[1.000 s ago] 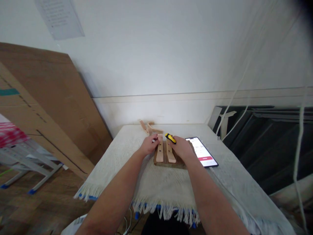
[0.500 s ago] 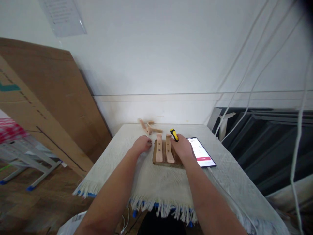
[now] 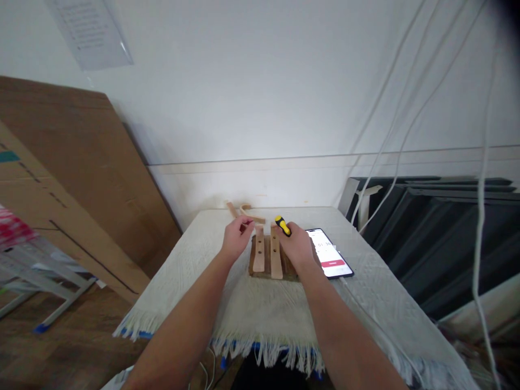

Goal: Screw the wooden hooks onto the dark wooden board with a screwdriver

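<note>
My right hand is closed round a screwdriver with a yellow and black handle; its tip is hidden. That hand rests over the right part of a brown wooden board. Two pale wooden strips with holes lie on the board, a left strip and a right strip. My left hand is raised just beyond the board's left edge, thumb and fingers pinched together. Anything between them is too small to make out. Behind it lie a curved wooden piece and a straight one, partly covered.
A phone with a lit timer lies right of the board, its white cable running to the front. A fringed white cloth covers the table. A large cardboard box leans at left; dark panels and hanging cables stand at right.
My left hand has lifted from the cloth, its fingers now pinched together. The right strip sits straighter on the board. My right hand still holds the screwdriver. The view has shifted slightly.
</note>
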`<state>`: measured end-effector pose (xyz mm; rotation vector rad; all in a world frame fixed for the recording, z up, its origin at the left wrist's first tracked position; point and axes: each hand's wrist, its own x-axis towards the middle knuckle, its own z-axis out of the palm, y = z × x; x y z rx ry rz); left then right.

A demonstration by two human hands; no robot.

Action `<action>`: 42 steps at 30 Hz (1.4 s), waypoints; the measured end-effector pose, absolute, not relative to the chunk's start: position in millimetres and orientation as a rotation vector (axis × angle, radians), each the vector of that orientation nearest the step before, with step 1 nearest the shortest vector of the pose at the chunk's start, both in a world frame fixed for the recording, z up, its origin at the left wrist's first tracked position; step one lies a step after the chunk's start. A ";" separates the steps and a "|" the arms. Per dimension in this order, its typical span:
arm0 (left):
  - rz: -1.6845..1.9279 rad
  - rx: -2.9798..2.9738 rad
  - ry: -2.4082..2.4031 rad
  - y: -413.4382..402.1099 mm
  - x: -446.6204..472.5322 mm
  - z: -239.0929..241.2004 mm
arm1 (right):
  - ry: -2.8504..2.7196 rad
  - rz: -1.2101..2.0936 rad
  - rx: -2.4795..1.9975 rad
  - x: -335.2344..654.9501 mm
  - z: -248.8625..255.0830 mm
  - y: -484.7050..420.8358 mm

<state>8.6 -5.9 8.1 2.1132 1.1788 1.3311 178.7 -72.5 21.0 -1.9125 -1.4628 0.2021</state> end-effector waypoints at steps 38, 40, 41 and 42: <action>1.083 2.222 1.037 -8.0 19.6 -3.9 | -1.977 0.201 -2.052 182.2 23.0 -76.2; 1.073 2.233 1.013 -7.0 18.6 -4.2 | -1.963 0.205 -2.054 182.1 22.9 -76.9; 1.066 2.244 1.001 -6.9 18.1 -3.9 | -1.957 0.206 -2.051 182.0 23.1 -77.2; 1.059 2.255 0.991 -7.2 17.8 -3.2 | -1.954 0.208 -2.049 181.9 23.3 -77.4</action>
